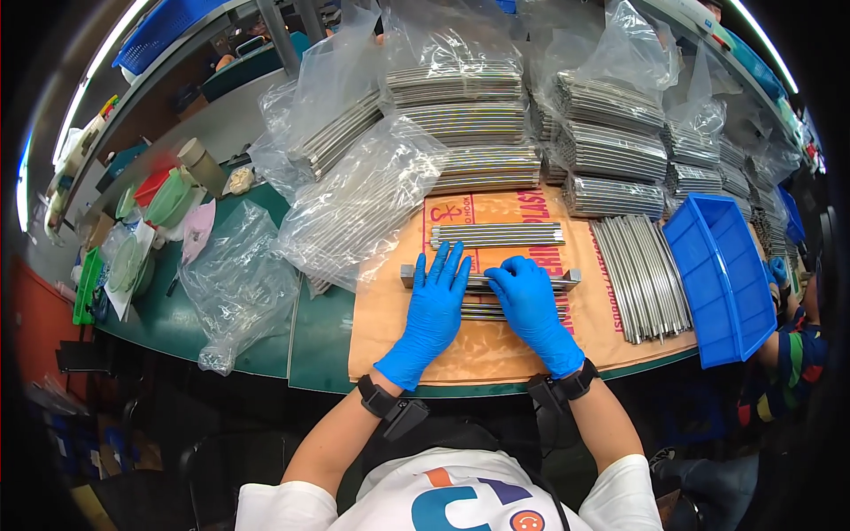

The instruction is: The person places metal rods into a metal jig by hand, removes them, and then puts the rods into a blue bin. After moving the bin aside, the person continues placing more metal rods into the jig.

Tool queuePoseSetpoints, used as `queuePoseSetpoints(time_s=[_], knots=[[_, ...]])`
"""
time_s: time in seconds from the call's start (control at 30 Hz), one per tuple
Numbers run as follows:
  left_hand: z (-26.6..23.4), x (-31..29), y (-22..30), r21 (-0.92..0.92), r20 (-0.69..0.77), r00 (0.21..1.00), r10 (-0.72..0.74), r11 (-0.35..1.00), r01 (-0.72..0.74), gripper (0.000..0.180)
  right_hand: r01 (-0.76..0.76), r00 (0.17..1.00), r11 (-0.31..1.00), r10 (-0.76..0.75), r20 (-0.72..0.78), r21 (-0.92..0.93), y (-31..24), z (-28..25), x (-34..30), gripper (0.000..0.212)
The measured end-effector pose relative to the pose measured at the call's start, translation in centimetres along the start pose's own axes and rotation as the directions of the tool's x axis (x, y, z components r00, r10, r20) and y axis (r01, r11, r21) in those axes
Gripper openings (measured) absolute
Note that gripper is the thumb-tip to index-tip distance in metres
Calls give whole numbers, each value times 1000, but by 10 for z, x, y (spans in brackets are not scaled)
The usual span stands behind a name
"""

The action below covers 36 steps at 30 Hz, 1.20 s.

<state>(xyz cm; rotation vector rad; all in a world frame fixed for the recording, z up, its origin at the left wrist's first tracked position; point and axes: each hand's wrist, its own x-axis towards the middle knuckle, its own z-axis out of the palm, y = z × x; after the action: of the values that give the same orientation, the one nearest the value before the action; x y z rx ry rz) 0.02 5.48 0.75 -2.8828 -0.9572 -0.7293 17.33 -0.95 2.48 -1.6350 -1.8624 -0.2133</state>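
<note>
Slim silver metal rods (478,284) lie beneath the blue-gloved left hand (433,307), fingers extended, and the blue-gloved right hand (529,308), curled; whether it pinches one, I can't tell. Brown paper (379,334) covers the green table (320,350).

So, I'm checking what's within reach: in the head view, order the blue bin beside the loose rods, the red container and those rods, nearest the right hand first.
From the right hand:
1. Loose rods, just right.
2. Blue bin, beyond them.
3. Red container, far left.
</note>
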Motion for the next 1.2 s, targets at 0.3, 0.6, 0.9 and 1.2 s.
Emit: queuePoseSetpoints(time_s=[0.3,0.6,0.9,1.2], knots=[[2,-1,-1,-21,17,1000,-5,1000,5,64,-12,1000,1000,12,17,0,-4,6,3,18],[0,0,0,41,79,997,17,999,-20,62,19,1000,1000,-19,19,-22,4,16,0,16],[7,-2,-2,-132,-29,1000,-13,991,9,45,62,998,996,-62,-2,-62,-5,7,-5,14],[-4,-5,2,-158,-125,992,11,987,-31,30,77,987,995,-84,140,56,3,0,11,10]])
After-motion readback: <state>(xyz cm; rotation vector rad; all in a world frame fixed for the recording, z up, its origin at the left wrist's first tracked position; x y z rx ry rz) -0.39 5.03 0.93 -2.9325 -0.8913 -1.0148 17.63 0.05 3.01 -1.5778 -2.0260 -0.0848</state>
